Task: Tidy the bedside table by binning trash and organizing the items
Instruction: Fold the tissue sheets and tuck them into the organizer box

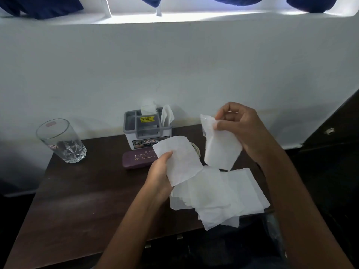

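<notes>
- The left hand (161,171) reaches in from the near side, forearm angled up toward the grey organizer (147,129). Its thumb lies on top and its fingers curl beneath, gripping a white tissue sheet (180,160) just in front and to the right of the organizer.
- The right hand (239,129) is raised higher, to the right of the organizer, wrist bent. Its thumb and fingertips pinch the top of a second tissue sheet (221,150), which hangs down.
- The hands are apart, each holding its own sheet, with a narrow gap between the sheets.
- A pile of tissues (223,193) lies in front and to the right of the organizer, below both hands. Its near corner overhangs the front edge of the table (87,191).
- The organizer stands at the table's back edge by the wall, with tissues sticking up from it.
- A purple case (138,158) lies just in front of the organizer.
- A drinking glass (62,140) stands well to the organizer's left, near the back left corner.
- A broad stretch of dark tabletop shows in front and to the left of the organizer, between the glass and the left forearm.
</notes>
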{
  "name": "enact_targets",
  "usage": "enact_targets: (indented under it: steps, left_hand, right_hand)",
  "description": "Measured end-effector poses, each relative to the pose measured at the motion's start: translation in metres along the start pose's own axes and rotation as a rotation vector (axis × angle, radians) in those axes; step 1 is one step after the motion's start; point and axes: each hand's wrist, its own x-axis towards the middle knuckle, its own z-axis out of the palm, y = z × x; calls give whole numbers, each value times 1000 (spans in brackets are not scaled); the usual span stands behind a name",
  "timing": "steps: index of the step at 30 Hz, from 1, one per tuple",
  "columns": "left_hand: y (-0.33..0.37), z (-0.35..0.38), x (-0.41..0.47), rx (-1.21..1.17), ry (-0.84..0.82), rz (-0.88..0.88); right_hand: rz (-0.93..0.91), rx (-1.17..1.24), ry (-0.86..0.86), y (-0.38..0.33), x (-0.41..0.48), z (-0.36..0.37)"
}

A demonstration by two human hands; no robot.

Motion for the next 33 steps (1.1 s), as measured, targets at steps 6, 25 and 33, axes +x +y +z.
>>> enact_targets:
  steps: [6, 25, 33]
  left_hand:
    - [3, 9, -6, -184, -94, -19]
    - [2, 13, -9, -318, -173, 66]
    - [3, 9, -4, -328, -211, 21]
  right_hand:
    - [54, 596, 29, 7, 3, 41]
    - [29, 18, 371, 56, 8, 79]
    - [-27, -23, 289, 58, 11, 74]
